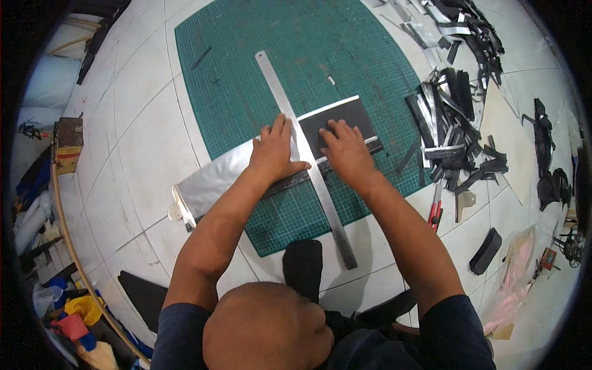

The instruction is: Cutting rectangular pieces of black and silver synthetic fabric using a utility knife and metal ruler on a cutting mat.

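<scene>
A long steel ruler [269, 77] lies slantwise across a silver sheet [213, 180] and a black panel with a pale edge [317, 132]. My left hand [272, 153] rests on the silver sheet, fingers stretched along the ruler's left side and thumb reaching onto the ruler. To the right of the ruler, my right hand [348, 149] lies with spread fingers on the black panel. Both hands are open, and neither grips anything. Beneath everything is a green cutting mat [246, 37]. A shiny metal-like piece [179, 209] sits at the silver sheet's left end.
Black and silver offcuts [447, 123] are heaped right of the mat. Near them lie a red-handled cutter [436, 209] and a black block [485, 251]. My black-clad foot [302, 265] is at the mat's near edge. Bags and boxes [68, 145] line the left side.
</scene>
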The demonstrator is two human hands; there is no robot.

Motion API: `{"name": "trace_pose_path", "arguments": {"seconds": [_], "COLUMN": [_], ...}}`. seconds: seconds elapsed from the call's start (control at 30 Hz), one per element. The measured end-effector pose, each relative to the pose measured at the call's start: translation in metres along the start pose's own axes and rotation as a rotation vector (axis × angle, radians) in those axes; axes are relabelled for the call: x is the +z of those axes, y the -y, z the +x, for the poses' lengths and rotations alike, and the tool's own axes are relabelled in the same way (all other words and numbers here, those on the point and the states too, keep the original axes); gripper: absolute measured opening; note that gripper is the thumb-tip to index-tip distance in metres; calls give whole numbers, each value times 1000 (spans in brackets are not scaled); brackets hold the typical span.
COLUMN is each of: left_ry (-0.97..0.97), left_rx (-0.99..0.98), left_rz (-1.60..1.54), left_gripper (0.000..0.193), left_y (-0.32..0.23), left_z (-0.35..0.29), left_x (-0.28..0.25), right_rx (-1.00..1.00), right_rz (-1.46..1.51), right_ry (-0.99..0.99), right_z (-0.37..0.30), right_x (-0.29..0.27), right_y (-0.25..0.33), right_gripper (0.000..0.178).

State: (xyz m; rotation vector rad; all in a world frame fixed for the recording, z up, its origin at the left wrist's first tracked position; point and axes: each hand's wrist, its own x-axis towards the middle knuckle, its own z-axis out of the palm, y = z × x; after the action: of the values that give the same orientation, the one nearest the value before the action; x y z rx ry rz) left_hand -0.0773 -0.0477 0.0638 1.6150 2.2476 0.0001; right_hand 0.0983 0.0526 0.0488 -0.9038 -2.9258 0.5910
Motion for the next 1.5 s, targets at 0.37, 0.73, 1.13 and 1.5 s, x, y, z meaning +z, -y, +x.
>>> {"name": "trace_pose_path", "arguments": {"seconds": [0.37,0.73,1.13,1.5], "left_ry": [77,229,199,150], "left_rx": [-21,-32,-58,56], "left_rz": [-22,53,77,56], "left_gripper": [129,126,124,127], "left_y": [-4,-18,-10,-8], "left_z": [7,14,12,21], "left_x": [-12,-18,-17,2], "right_rx": [-12,-43,-94,-46], "right_rz": [0,70,56,51], "right_ry": [-58,-155,-183,-289], "right_z": [0,-9,-8,-1], "right_x": [0,20,11,-8], "right_y": [-3,-12,-11,-57], "right_gripper": [46,45,44,46]}}
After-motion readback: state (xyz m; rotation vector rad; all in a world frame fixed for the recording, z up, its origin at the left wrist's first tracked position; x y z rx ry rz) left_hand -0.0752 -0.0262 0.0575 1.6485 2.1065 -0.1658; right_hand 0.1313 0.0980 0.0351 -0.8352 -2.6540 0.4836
